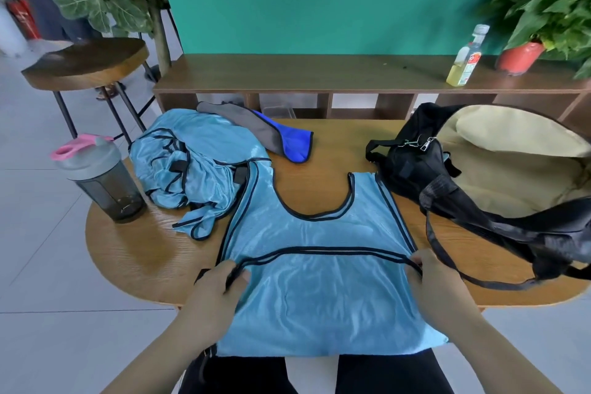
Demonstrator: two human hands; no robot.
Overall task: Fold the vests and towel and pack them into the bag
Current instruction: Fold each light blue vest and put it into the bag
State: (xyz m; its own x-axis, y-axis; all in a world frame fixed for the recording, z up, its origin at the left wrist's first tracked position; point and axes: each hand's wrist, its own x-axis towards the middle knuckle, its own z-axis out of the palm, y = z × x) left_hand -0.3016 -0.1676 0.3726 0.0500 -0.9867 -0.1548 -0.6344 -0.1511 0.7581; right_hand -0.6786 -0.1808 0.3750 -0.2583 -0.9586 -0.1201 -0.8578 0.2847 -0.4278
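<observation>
One vest [313, 233] lies flat on the table [134, 253], its black-trimmed edge pinched at either side by my left hand [217, 291] and right hand [438, 285]. Barely begun, I judge: other vests [192, 166] crumpled, towel [278, 137] loose behind, bag [412, 166] gaping, nothing visibly packed.

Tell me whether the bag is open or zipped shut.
Open. The bag has its mouth gaping wide, and its beige lining shows inside.

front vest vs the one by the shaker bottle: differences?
The front vest lies spread flat; the left vest is a crumpled heap. The left hand and right hand pinch the front vest's trimmed edge; no hand touches the left vest. Both are light blue with black trim.
</observation>
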